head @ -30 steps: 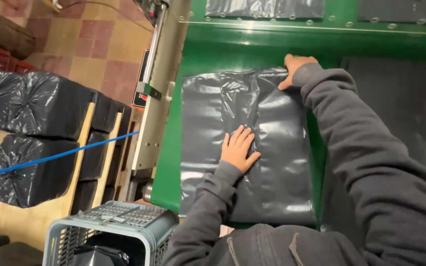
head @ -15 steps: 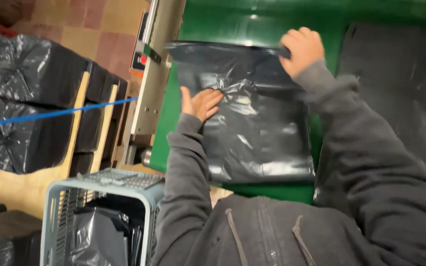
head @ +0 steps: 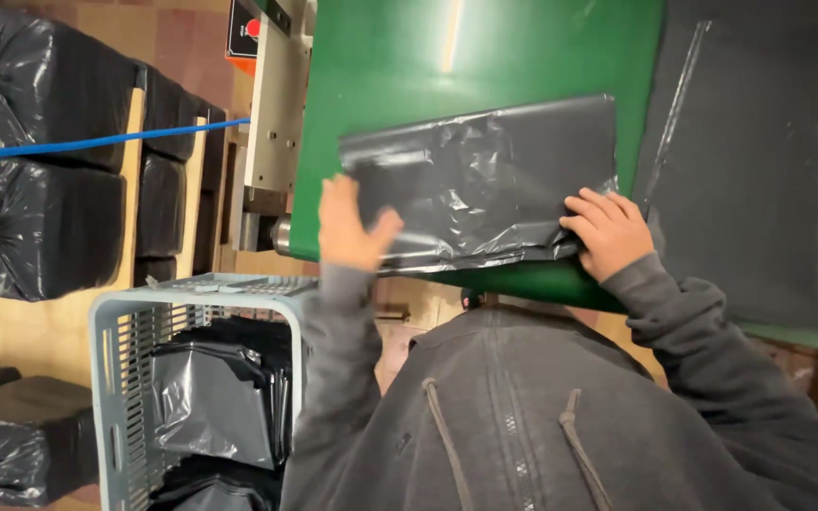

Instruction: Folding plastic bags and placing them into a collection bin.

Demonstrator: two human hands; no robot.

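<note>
The black plastic bag (head: 485, 185) lies folded on the green belt (head: 381, 85) in the middle of the frame, its near edge close to the belt's rounded lower end, its surface creased and shiny. The right hand (head: 610, 232) rests on the bag's lower right corner, fingers curled down over the folded edge and pinching the plastic there. The left hand (head: 350, 225) sits at the bag's lower left corner, fingers spread open and blurred (whether it actually grips the plastic or only touches it cannot be told). Both arms come up from the bottom of the frame in grey hoodie sleeves (head: 712, 360).

To the right of the bag, in the upper right of the frame, a wide sheet of dark plastic film (head: 759, 161) covers the surface beside the belt. At the left edge of the belt stands a pale metal machine frame (head: 276, 104) with a roller end below it. In the lower left sits a grey slatted crate (head: 120, 378) holding more folded black bags (head: 210, 397). Further left, in the upper left of the frame, black-wrapped bundles (head: 35, 161) are stacked on a wooden rack, with a blue cord (head: 97, 144) stretched across them.
</note>
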